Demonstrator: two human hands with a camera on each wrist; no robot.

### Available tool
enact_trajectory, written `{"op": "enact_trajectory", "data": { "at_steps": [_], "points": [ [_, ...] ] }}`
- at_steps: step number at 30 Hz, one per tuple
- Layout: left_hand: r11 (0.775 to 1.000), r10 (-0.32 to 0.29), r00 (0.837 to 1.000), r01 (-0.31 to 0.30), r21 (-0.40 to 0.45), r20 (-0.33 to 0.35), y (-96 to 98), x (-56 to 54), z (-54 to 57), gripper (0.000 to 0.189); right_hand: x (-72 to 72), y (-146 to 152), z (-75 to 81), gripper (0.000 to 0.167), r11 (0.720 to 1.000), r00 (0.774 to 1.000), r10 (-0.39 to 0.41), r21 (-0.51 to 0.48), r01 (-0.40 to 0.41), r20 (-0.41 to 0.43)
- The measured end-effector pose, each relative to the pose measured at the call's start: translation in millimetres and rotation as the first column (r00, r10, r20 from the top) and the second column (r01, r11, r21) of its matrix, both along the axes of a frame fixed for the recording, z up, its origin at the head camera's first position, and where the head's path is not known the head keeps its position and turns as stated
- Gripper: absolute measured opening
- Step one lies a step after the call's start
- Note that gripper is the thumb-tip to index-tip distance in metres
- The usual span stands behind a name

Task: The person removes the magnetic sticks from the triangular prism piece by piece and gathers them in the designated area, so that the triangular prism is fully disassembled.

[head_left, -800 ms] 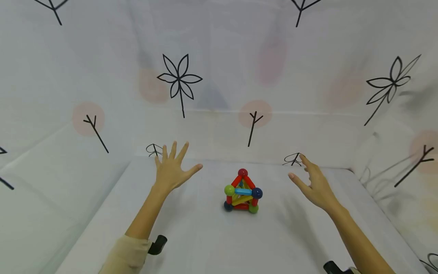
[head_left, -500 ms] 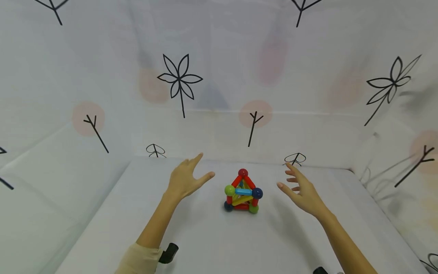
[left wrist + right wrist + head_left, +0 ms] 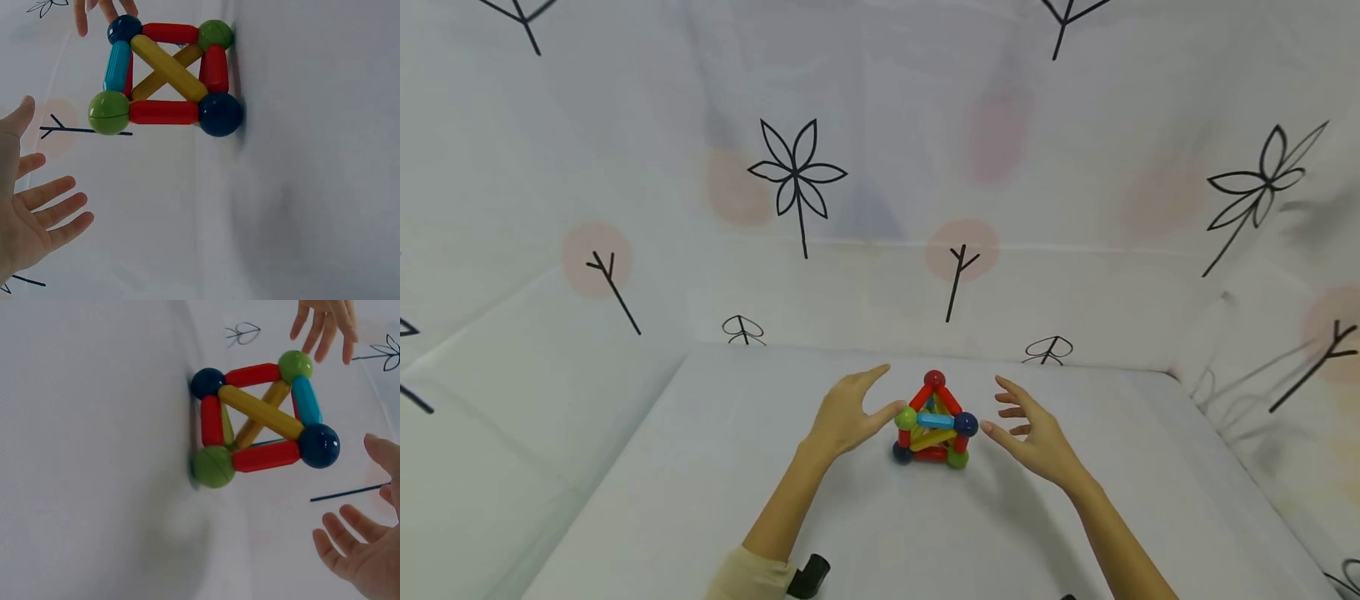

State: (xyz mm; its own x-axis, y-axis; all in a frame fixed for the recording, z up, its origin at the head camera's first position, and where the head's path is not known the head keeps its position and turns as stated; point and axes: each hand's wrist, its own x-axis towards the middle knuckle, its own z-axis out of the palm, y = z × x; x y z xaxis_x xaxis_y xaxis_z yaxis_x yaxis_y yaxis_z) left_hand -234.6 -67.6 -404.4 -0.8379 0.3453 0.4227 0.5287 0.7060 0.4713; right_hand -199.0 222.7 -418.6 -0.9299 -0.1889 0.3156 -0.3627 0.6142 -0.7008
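Nearest to me, a pale sleeve (image 3: 751, 577) is covering part of my left forearm, and a small black device (image 3: 809, 577) is sitting at its cuff. Farther out, my left hand (image 3: 842, 417) and my right hand (image 3: 1037, 442) are hovering on either side of a ball-and-rod model (image 3: 936, 421), each with its thumb and fingers standing well apart. My left thumb is pointing toward the upper green ball (image 3: 906, 418), my right toward the upper navy ball (image 3: 966, 424); the wrist views are showing both thumbs near the model, apart from it.

The model is standing upright on the white table (image 3: 662, 483), between my hands. A light blue rod is joining those two balls, red rods are rising to a red ball (image 3: 934, 380) on top, and yellow rods (image 3: 169, 67) are slanting through the sides. Behind it all, a pale cloth (image 3: 865, 292) is hanging, bearing a black-outlined flower (image 3: 795, 173).
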Motion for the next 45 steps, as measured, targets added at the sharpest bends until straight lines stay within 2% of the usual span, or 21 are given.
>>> {"op": "enact_trajectory", "data": {
  "at_steps": [5,7,11,14,18,22,29,39,45],
  "points": [
    [0.996,-0.064,0.997,0.066,0.056,-0.045,13.9,1.0,-11.7,0.055,-0.9,-3.2,-7.9,0.066,1.000,1.000,0.023,-0.014,-0.023,0.000],
    [0.992,-0.096,0.992,0.103,0.076,-0.087,19.6,1.2,-15.0,0.052,-1.2,-4.5,-10.8,0.064,0.999,1.000,0.030,-0.019,-0.030,0.001],
    [0.975,-0.174,0.977,0.188,0.116,-0.122,29.8,0.1,-20.6,0.047,-1.1,-8.1,-16.8,0.060,0.999,0.999,0.044,-0.032,-0.044,0.004],
    [0.963,-0.220,0.968,0.236,0.132,-0.122,36.6,-2.1,-24.7,0.043,-0.6,-11.3,-20.3,0.056,0.998,0.999,0.052,-0.026,-0.052,0.008],
    [0.953,-0.255,0.962,0.266,0.146,-0.095,43.8,-5.9,-30.6,0.038,-0.5,-15.0,-22.8,0.049,0.998,0.998,0.058,-0.016,-0.058,-0.010],
    [0.951,-0.262,0.962,0.271,0.146,-0.080,49.2,-8.3,-36.7,0.033,-0.8,-18.7,-23.9,0.043,0.996,0.997,0.075,-0.037,-0.076,-0.029],
    [0.974,-0.210,0.972,0.218,0.066,-0.108,58.4,-8.0,-45.1,0.028,-1.9,-24.2,-29.2,0.040,0.995,0.994,0.089,-0.050,-0.092,-0.059],
    [0.974,-0.202,0.976,0.210,0.087,-0.086,62.9,-9.2,-47.8,0.022,-6.2,-26.3,-33.1,0.039,0.990,0.990,0.116,-0.070,-0.122,-0.077],
    [0.976,-0.204,0.979,0.206,0.078,-0.029,62.1,-10.2,-44.1,0.021,-9.1,-26.0,-31.2,0.039,0.991,0.992,0.114,-0.061,-0.118,-0.063]
  ]
}}
